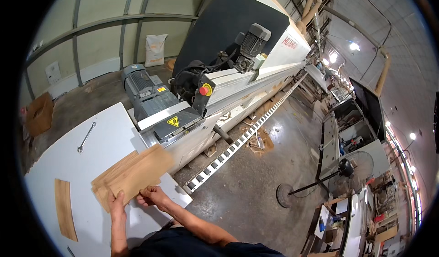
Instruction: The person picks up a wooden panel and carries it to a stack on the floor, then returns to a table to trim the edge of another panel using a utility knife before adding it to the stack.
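A thin wood-grain board [144,170] is tilted above the white tabletop, over another wood-grain board [107,174] that shows along its left edge. My left hand [117,203] grips the near left edge, thumb on top. My right hand [154,196] is closed at the near right edge with its fingers curled; the fingertips are partly hidden. A separate wood-grain strip [66,210] lies flat to the left of my hands. Farther up the white table [109,136] rests a metal wrench [86,137].
Beyond the table stands a long machine [256,85] with grey motors and a red stop button [204,90]. A roller rail [238,143] runs along its right side. On the floor at right is a pedestal fan [284,195]. A cardboard box [40,115] sits at far left.
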Tool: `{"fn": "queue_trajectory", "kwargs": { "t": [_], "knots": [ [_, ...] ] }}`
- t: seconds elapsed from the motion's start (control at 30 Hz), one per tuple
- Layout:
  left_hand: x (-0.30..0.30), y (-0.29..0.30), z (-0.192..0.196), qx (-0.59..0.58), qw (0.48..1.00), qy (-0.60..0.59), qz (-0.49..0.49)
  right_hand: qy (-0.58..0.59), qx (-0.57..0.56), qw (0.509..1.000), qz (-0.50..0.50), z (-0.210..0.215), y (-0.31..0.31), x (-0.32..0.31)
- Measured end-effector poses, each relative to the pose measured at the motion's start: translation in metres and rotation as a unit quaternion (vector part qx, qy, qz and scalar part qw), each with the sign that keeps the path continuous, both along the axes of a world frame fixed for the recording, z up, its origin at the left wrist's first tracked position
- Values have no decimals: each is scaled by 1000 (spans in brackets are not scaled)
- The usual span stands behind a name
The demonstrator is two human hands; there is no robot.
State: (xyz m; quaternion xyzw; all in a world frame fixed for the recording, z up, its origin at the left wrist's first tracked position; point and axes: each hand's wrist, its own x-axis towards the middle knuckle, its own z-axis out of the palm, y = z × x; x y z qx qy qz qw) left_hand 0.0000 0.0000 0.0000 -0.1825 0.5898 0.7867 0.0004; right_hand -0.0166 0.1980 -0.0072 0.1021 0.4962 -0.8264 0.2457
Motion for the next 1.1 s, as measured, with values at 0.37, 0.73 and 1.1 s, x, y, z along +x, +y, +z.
{"fn": "queue_trajectory", "kwargs": {
  "t": [0.37, 0.73, 1.1],
  "knots": [
    [13, -69, -22, -248, 965, 39, 83, 309, 617, 679, -250, -17, 68, -56],
    [-17, -97, -21, -178, 974, -113, 79, 221, 572, 790, 31, -18, 31, -119],
    [-23, -101, -23, -117, 986, -117, 12, 181, 542, 820, 36, 1, 3, -112]
  ]
}}
